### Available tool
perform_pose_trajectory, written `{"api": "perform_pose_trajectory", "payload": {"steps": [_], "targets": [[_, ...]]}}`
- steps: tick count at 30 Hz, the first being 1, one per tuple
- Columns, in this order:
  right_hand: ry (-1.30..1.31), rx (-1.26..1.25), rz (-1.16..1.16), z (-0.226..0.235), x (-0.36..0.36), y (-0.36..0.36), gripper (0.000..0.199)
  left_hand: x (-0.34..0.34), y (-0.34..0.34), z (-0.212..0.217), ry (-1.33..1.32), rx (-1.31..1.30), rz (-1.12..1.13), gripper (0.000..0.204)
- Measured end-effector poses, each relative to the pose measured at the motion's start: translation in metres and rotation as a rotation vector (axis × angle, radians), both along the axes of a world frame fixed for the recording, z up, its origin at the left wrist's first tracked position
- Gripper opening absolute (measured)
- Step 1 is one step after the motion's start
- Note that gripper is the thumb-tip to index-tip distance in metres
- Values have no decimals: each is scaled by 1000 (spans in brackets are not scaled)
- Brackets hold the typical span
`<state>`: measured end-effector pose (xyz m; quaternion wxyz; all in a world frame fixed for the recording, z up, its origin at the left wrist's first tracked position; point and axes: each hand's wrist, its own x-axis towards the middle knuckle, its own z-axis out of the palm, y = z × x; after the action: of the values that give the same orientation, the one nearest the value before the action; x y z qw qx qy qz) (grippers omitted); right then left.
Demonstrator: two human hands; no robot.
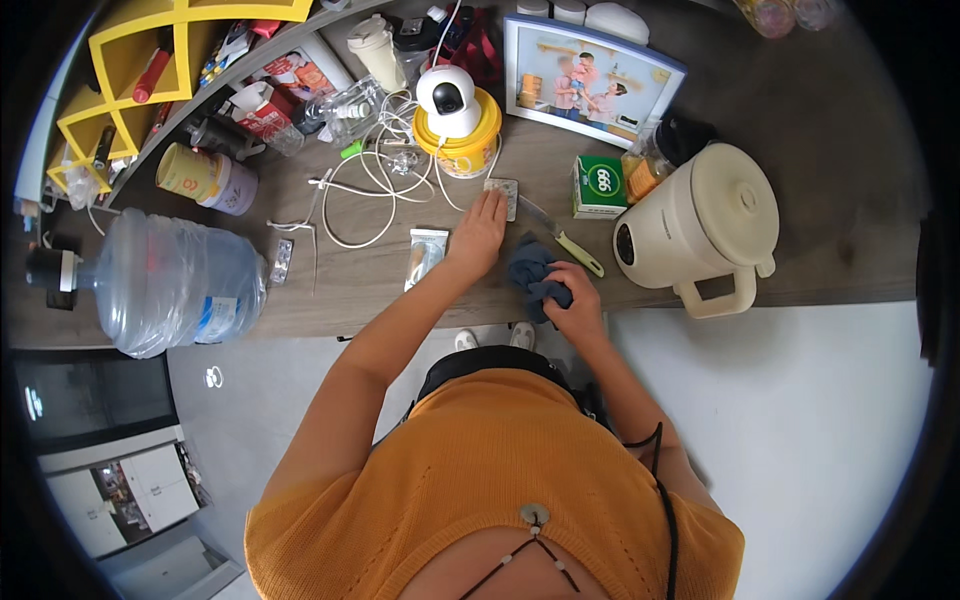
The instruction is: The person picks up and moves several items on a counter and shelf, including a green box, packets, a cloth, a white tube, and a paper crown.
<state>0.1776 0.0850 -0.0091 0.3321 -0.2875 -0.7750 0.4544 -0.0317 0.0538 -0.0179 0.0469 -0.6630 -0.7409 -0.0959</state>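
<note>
My right hand [577, 297] is closed around a crumpled dark blue cloth [533, 267] that lies on the brown wooden counter [380, 275]. My left hand [479, 230] rests flat on the counter, fingers together, its fingertips touching a silver blister pack [505, 192]. A knife with a pale green handle [565, 237] lies just beyond the cloth. A clear plastic packet [425, 253] sits left of my left hand.
A cream electric kettle [705, 225] stands at the right, a green carton [598, 186] beside it. A small white camera sits on a yellow tub [457, 128], among tangled white cables [375, 180]. A large water bottle [175, 280] lies at the left. A framed picture [590, 80] leans behind.
</note>
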Motion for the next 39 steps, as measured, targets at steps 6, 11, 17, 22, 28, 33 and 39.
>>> {"api": "perform_pose_trajectory", "payload": {"steps": [6,11,17,22,28,33,39], "targets": [[-44,29,-34,4,5,-6,27,-13,19,-7,127,-257,-20,56],[-65,17,-81,0,4,-9,26,5,-7,-25,279,-176,-111,46],[-107,95,-82,-2,1,-14,26,38,-85,-10,0,-64,-177,52],[-81,115,-76,-2,-14,-13,26,28,-131,1,-115,22,-281,50],[-139,152,0,-2,-40,-24,27,15,-157,-14,-584,73,-104,29],[-237,259,39,-3,-48,-31,29,-3,-157,29,-2350,424,481,28],[-270,303,41,-8,-53,-32,29,-20,-181,62,-2500,539,345,39]]}}
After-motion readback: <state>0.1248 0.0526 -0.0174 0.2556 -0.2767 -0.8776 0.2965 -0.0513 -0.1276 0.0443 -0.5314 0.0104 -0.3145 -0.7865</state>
